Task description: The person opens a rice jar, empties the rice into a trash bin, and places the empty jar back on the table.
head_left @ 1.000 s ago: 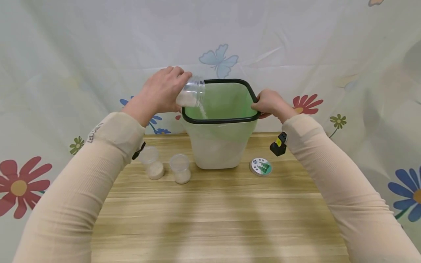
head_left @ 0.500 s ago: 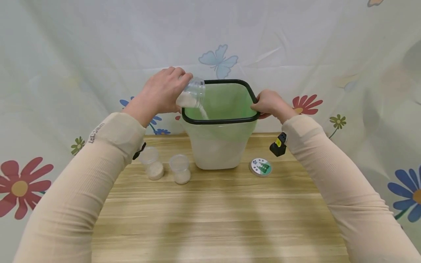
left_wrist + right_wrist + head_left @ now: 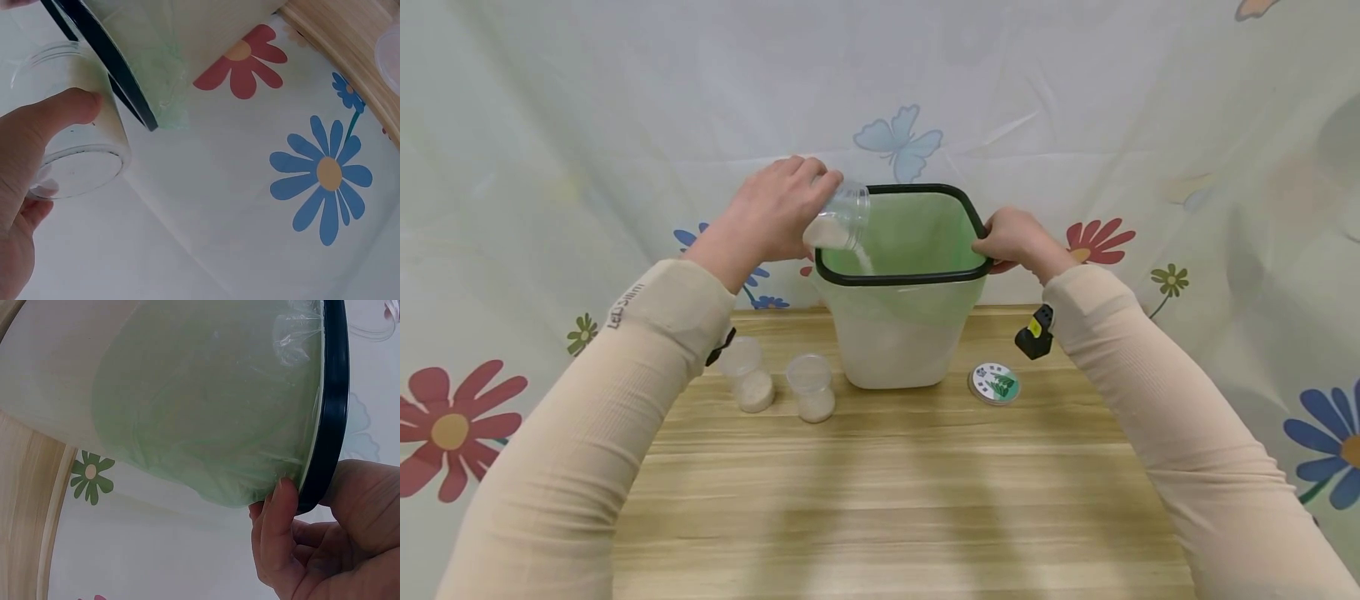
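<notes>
My left hand (image 3: 775, 212) grips a clear plastic jar (image 3: 844, 218), tilted on its side with its mouth over the left rim of a white bin (image 3: 898, 350). White grains pour from the mouth into the bin. A green bag lines the bin (image 3: 917, 225), and a black ring (image 3: 902, 279) runs round its top. In the left wrist view, the thumb lies along the side of the jar (image 3: 87, 134). My right hand (image 3: 1017, 237) pinches the rim at the right side; its fingers (image 3: 278, 531) lie outside, against the bag.
Left of the bin, two small clear containers (image 3: 811, 387) (image 3: 752, 387) with pale contents stand on the wooden table (image 3: 895, 500). A round lid (image 3: 995, 383) with a green and white label lies to the right. Behind hangs a flowered curtain (image 3: 1037, 100).
White grains keep running from the tilted jar into the bin. Both hands hold nearly the same places; the whole view shifts down very slightly.
</notes>
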Motion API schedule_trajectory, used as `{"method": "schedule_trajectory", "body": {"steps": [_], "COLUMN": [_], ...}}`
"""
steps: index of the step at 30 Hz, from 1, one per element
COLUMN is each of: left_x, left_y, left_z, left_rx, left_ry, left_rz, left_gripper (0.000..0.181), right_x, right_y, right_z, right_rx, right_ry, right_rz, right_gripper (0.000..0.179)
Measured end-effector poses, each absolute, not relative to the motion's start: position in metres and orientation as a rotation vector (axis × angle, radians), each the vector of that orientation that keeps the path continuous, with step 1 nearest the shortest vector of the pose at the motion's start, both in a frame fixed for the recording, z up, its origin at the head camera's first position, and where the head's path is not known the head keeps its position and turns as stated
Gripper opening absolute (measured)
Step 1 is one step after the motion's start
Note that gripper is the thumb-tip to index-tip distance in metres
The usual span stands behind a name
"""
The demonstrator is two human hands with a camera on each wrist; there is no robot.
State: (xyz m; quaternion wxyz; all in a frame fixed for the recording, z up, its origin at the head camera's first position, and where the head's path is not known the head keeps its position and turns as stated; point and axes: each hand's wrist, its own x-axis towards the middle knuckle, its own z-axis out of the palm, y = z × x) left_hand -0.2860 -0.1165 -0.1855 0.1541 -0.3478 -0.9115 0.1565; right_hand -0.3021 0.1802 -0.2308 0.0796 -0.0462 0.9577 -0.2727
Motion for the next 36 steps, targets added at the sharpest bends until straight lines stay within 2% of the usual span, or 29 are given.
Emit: {"method": "schedule_trajectory", "body": {"steps": [22,28,36], "left_x": [-0.2882,-0.2870,-0.2857], "left_y": [-0.1164,-0.1143,-0.1118], "left_z": [-0.1904,-0.1894,-0.1899], "left_rx": [-1.080,-1.097,-1.130], "left_ry": [-2.504,-2.493,-2.459], "left_rz": [0.483,0.503,0.542], "left_gripper": [0.082,0.087,0.083], "right_x": [-0.3046,-0.3061,-0.3057], "right_y": [0.1811,0.1808,0.1803], "right_z": [-0.2315,-0.2311,-0.2309], "right_rx": [-0.128,-0.118,-0.128], "right_ry": [2.865,2.854,2.867], "right_rz": [-0.799,-0.817,-0.797], "right_gripper": [0.023,0.024,0.023]}}
